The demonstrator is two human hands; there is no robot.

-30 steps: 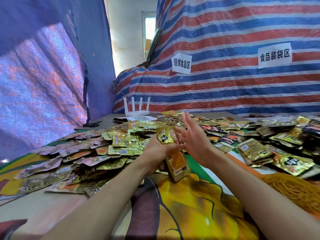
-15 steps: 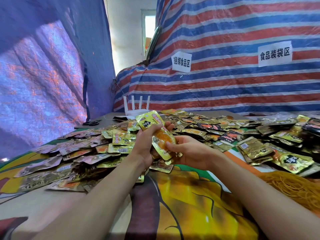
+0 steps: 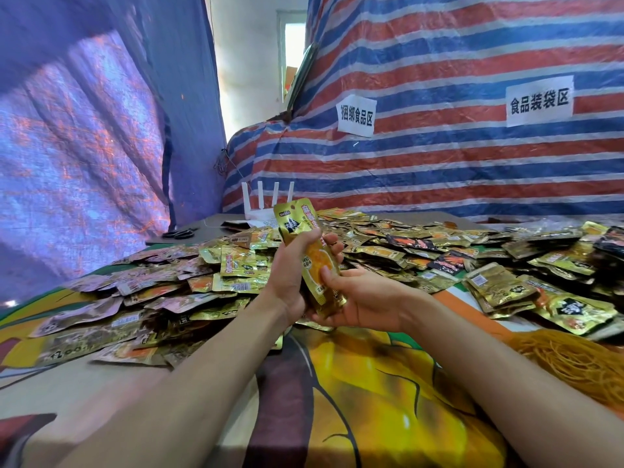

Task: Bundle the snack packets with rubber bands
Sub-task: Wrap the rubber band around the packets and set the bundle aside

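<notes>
A stack of gold snack packets stands nearly upright between my hands, above the table's middle. My left hand grips the stack from the left, thumb across its front. My right hand holds the lower end, thumb pressing on the front and fingers cupped underneath. I cannot tell how many packets are in the stack. Loose gold packets lie heaped behind and to both sides. A pile of yellow rubber bands lies at the right edge.
A colourful printed cloth covers the table in front. Black scissors and a white router sit at the back. Striped tarpaulin with two paper signs hangs behind; a blue tarpaulin hangs on the left.
The packet stack has been turned more upright. My right hand went from open beside it to holding its lower end. My left hand keeps gripping it and has risen a little.
</notes>
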